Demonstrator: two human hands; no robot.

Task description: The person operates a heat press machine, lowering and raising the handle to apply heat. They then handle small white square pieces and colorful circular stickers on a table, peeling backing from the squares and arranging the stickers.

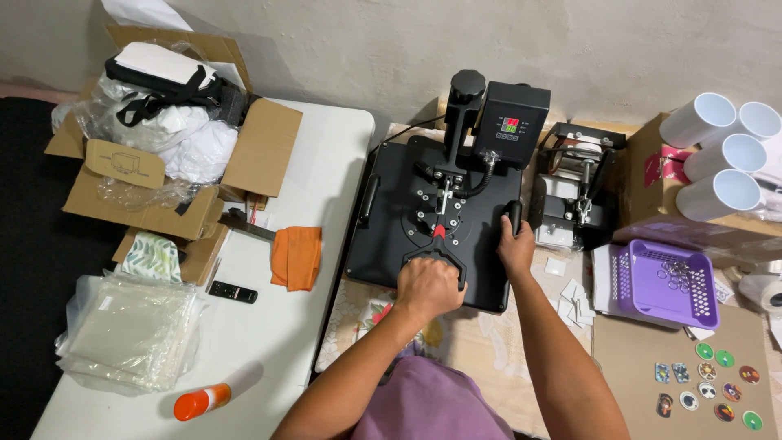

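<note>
A black flat heat press [391, 236] sits in front of me, its top plate down, with a control box [511, 122] at the back. My left hand [428, 287] is closed around the press's front lever handle. My right hand [516, 248] grips the black side handle on the plate's right edge. A patterned cloth lies under the press, partly hidden by it and by my arms.
A mug press [574, 191] stands to the right, with white mugs [725, 155] on a cardboard box and a purple basket [672, 283]. Round badges [717, 383] lie at lower right. On the white table [277, 326] at left: open boxes, orange cloth [297, 257], remote [233, 292], orange can [202, 402].
</note>
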